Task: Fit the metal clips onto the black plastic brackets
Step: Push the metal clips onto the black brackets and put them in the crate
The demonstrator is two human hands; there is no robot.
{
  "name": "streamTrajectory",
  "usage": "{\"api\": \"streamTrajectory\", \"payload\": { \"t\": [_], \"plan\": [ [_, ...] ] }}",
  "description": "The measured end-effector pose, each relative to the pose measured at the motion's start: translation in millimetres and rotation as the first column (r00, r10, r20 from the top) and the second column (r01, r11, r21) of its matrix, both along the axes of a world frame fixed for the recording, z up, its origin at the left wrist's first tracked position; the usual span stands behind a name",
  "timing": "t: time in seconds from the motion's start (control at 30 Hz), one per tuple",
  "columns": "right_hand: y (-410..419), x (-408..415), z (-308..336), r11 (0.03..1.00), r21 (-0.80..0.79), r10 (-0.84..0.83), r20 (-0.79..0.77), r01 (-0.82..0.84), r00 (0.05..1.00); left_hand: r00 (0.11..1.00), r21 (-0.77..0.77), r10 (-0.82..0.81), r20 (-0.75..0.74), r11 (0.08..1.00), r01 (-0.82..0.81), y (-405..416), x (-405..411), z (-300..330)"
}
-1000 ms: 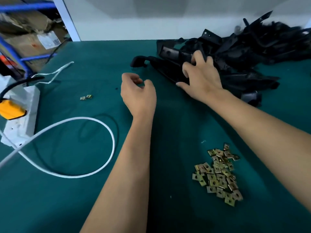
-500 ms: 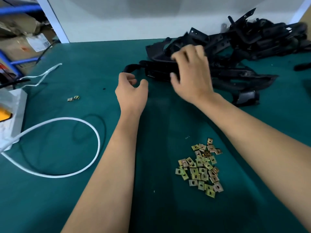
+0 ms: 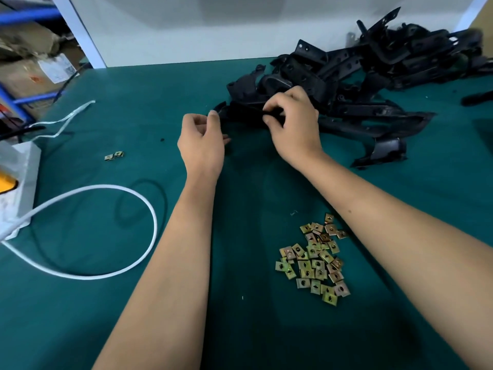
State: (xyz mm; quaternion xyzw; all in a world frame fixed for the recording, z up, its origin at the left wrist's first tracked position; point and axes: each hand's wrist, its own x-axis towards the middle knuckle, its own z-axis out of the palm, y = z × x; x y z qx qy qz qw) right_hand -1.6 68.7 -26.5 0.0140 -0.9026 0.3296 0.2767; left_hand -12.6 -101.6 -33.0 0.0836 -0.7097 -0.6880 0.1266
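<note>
At far left edge of the frame, a white power strip (image 3: pixel 18 182) with a yellow plug (image 3: pixel 6 182) on it; from there a white cable (image 3: pixel 112 231) in a wide loop over the green table (image 3: pixel 80 316), and a thin black cord (image 3: pixel 149 188) just inside the loop; above, in upper left, cardboard boxes (image 3: pixel 32 70) on a blue shelf (image 3: pixel 29 14). A little right of the strip, two stray metal clips (image 3: pixel 114 156) side by side, well apart from everything else. Near the middle, left hand (image 3: pixel 202 141), back toward the camera, fingers curled inward with the thumb up beside the end of a black plastic bracket (image 3: pixel 240 114); impossible to tell if touching the bracket or holding anything. Just right of it, right hand (image 3: pixel 293 126), fingers bent and pinching the upper edge of this same bracket, at the near left side of the pile of black brackets (image 3: pixel 373 76) in the upper right of the frame, against the white wall (image 3: pixel 213 28). Lower, between the two forearms and closer to the right one, a heap of gold-coloured metal clips (image 3: pixel 316 259), flat on the table, well apart from the brackets; a single dark piece (image 3: pixel 477 98) at far right edge.
</note>
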Motion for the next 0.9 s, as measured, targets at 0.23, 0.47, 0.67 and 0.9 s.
{"api": "streamTrajectory", "payload": {
  "t": [0.23, 0.47, 0.67, 0.9],
  "plan": [
    [8.5, 34.3, 16.4, 0.879, -0.429, 0.195, -0.074, -0.208, 0.978, 0.895, 0.417, -0.423, 0.141, 0.846, 0.334, 8.6, 5.4, 11.4],
    [17.1, 75.3, 11.1, 0.888, -0.277, 0.337, -0.153, -0.368, 0.929, 0.724, 0.532, -0.685, 0.081, 0.644, 0.550, 17.2, 28.6, 14.2],
    [25.4, 91.5, 13.7, 0.732, -0.404, 0.565, -0.090, -0.548, 0.820, 0.783, 0.562, -0.620, 0.055, 0.667, 0.489, 30.6, 32.5, 13.8],
    [72.9, 96.3, 9.5, 0.858, -0.280, 0.513, 0.408, -0.431, 0.755, 0.822, 0.531, -0.570, 0.017, 0.702, 0.476, 20.3, 26.0, 11.2]
  ]
}}
